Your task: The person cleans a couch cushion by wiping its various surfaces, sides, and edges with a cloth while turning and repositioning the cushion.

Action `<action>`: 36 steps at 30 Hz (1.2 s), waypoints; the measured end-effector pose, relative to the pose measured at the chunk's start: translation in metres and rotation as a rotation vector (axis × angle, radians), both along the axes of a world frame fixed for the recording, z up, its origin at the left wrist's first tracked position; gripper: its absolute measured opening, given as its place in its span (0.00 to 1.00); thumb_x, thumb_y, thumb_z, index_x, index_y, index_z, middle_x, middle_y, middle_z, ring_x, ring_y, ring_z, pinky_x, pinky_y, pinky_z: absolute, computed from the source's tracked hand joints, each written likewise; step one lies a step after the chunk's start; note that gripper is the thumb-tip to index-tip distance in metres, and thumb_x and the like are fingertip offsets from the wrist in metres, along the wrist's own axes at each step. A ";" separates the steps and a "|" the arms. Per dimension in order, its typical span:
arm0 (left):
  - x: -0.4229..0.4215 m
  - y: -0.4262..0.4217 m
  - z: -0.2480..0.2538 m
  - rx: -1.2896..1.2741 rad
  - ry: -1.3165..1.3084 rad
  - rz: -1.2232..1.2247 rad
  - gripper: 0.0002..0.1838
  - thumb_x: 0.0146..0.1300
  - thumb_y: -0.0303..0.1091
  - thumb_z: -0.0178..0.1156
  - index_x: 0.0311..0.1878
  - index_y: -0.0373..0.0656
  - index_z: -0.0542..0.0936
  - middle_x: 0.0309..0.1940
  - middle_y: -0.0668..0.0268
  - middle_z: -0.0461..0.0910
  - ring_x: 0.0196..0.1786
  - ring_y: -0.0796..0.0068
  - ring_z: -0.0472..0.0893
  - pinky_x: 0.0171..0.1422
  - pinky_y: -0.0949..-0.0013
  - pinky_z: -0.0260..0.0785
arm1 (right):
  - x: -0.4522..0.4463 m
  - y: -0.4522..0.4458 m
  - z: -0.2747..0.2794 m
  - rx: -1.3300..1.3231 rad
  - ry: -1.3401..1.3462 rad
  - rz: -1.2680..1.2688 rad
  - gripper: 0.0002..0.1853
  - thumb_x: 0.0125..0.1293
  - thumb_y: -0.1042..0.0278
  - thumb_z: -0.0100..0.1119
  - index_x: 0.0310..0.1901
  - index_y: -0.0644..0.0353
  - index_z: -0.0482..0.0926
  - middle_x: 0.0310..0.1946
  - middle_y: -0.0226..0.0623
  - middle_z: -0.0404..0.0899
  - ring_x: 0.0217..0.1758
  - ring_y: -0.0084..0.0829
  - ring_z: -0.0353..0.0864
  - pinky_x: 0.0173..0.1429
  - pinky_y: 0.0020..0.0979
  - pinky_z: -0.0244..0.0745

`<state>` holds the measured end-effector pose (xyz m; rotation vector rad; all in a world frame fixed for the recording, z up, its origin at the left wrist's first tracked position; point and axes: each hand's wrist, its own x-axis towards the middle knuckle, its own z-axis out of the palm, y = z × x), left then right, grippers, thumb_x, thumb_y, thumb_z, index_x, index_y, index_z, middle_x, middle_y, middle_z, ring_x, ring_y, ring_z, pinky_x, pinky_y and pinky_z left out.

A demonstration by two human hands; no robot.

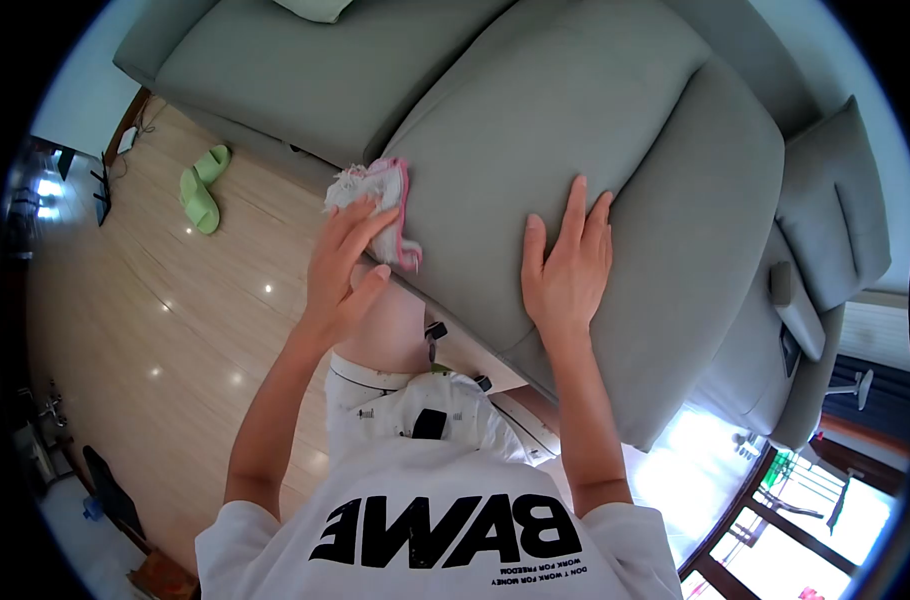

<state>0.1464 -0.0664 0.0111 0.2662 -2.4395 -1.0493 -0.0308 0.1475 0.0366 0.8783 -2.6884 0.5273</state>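
The left hand lays its fingers over a pink-edged white cloth at the front edge of the grey sofa, grip unclear; the right hand rests on the sofa, fingers spread. Wiping seems underway, but what is done or left cannot be told.

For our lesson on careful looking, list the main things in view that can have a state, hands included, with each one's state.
Left hand, fingers over the cloth, thumb spread
Right hand, open, palm down on the sofa
Cloth, rumpled at the sofa's edge; wet or dry, cannot tell
Slippers, unworn, close together on the floor
Floor, shiny with light spots
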 end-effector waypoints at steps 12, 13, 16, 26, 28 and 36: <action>-0.012 0.045 -0.010 -0.366 -0.159 -0.193 0.33 0.74 0.46 0.54 0.81 0.50 0.68 0.81 0.52 0.63 0.86 0.44 0.55 0.87 0.36 0.35 | 0.011 0.084 0.024 -0.104 -0.015 0.100 0.24 0.74 0.62 0.62 0.68 0.62 0.78 0.71 0.49 0.75 0.73 0.50 0.76 0.79 0.55 0.65; -0.025 0.033 -0.016 -0.468 -0.166 -0.193 0.33 0.76 0.48 0.52 0.82 0.50 0.66 0.81 0.51 0.62 0.86 0.43 0.53 0.87 0.35 0.32 | 0.012 0.094 0.029 -0.086 0.017 0.079 0.23 0.74 0.63 0.62 0.67 0.61 0.79 0.72 0.47 0.75 0.74 0.49 0.75 0.80 0.55 0.64; -0.076 -0.005 -0.009 -0.430 -0.091 0.056 0.32 0.79 0.49 0.45 0.82 0.51 0.66 0.83 0.54 0.61 0.86 0.44 0.53 0.86 0.33 0.32 | 0.013 0.127 0.040 0.096 0.131 -0.064 0.24 0.75 0.61 0.61 0.70 0.55 0.78 0.74 0.43 0.73 0.79 0.46 0.69 0.83 0.57 0.57; -0.024 0.095 -0.069 -0.807 0.206 -0.547 0.35 0.68 0.47 0.63 0.79 0.72 0.70 0.84 0.71 0.60 0.86 0.54 0.54 0.88 0.41 0.36 | 0.026 0.185 0.024 -0.044 0.098 -0.401 0.26 0.78 0.54 0.55 0.75 0.46 0.74 0.80 0.45 0.65 0.84 0.52 0.60 0.82 0.61 0.53; -0.039 0.123 -0.077 -0.856 0.299 -0.517 0.36 0.68 0.45 0.63 0.80 0.74 0.68 0.84 0.78 0.60 0.86 0.58 0.54 0.89 0.44 0.35 | 0.025 0.181 0.020 -0.036 0.138 -0.425 0.26 0.78 0.55 0.55 0.75 0.46 0.74 0.79 0.46 0.65 0.84 0.53 0.60 0.82 0.61 0.53; -0.074 0.134 -0.019 -1.006 0.347 -0.757 0.37 0.69 0.44 0.61 0.81 0.79 0.64 0.83 0.86 0.61 0.85 0.70 0.58 0.91 0.53 0.40 | 0.023 0.195 0.023 -0.062 0.123 -0.344 0.27 0.76 0.56 0.59 0.75 0.47 0.75 0.78 0.46 0.68 0.83 0.54 0.62 0.82 0.57 0.57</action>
